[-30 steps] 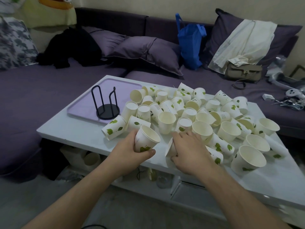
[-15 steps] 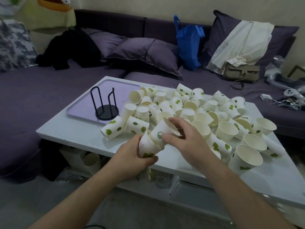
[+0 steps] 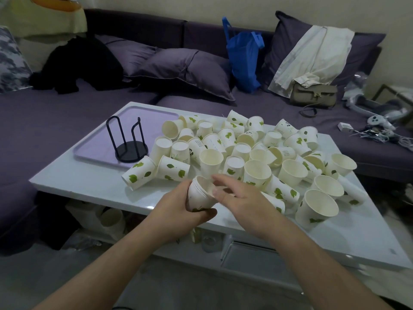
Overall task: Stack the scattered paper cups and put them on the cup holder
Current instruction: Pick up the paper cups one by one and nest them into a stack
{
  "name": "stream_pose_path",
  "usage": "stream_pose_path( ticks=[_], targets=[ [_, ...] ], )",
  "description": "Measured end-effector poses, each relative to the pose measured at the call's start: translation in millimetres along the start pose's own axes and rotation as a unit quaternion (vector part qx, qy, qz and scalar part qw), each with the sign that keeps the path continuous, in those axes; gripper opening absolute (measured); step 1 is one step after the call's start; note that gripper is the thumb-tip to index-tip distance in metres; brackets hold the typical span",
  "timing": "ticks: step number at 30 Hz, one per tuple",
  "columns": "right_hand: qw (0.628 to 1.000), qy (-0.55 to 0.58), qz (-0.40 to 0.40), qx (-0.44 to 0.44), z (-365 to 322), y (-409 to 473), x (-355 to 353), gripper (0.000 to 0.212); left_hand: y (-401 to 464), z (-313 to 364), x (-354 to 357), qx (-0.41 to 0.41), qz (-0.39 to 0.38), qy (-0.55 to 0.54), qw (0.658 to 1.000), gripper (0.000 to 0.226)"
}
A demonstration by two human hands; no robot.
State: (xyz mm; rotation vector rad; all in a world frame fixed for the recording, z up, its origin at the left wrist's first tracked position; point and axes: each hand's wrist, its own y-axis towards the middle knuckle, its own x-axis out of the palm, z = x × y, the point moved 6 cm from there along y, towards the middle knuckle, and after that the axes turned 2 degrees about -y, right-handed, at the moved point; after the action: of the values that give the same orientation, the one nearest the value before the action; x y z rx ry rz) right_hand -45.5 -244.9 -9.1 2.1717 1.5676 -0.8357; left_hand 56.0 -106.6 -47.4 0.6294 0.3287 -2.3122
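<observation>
- The black wire cup holder (image 3: 129, 142) stands empty on a pale purple flat tray (image 3: 100, 139) at the far left of the white glossy surface (image 3: 73, 175), well apart from both hands.
- Two white paper cups with green leaf prints (image 3: 156, 172) lie on their sides just right of the tray, at the near-left edge of the pile.
- The left hand (image 3: 176, 209) has its grip curled round a nested pair of white paper cups (image 3: 199, 194), fingers behind and thumb under the base, mouth tilted up and to the right, held above the near edge of the surface.
- The right hand (image 3: 237, 198) is at the rim of that pair with fingers loosely spread and nothing in its grip; whether a fingertip touches the rim is hard to tell.
- The scattered pile of white paper cups (image 3: 257, 157) fills the middle and right of the surface, some upright, some upside down, many on their sides.
- To do this step well, I judge the left hand should keep the pair steady and mouth-up while the right picks a nearby upright cup, such as the large open one (image 3: 257, 173) just beyond it, and drops it in base first, pressing lightly so the paper does not crush.
</observation>
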Motion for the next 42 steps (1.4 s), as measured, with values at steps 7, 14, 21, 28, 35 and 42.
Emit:
stream_pose_path(
  ticks=[7, 14, 21, 28, 35, 42],
  targets=[
    [0.919, -0.38, 0.078, 0.073, 20, -14, -49, 0.038, 4, 4, 12, -0.001, -0.015, -0.013, 1.0, 0.067],
    [0.878, -0.468, 0.012, 0.097, 36, -14, -30, 0.054, 3, 2, 22, -0.011, -0.022, -0.02, 1.0, 0.06],
    [0.909, -0.407, 0.022, 0.092, 36, -14, -33, 0.055, 1, 0, 23, -0.009, -0.023, -0.022, 0.999, 0.061],
    [0.98, -0.02, 0.197, 0.0, 16, -21, -61, 0.052, -3, -1, 17, 0.003, -0.033, 0.0, 0.999, 0.07],
    [0.997, -0.007, 0.073, 0.009, 20, -10, -20, 0.058, -4, 4, 25, 0.028, -0.046, -0.004, 0.999, 0.072],
    [0.995, -0.036, -0.087, 0.01, 8, -24, 7, 0.055, -3, 7, 31, 0.034, -0.052, -0.049, 0.997, 0.066]
  ],
)
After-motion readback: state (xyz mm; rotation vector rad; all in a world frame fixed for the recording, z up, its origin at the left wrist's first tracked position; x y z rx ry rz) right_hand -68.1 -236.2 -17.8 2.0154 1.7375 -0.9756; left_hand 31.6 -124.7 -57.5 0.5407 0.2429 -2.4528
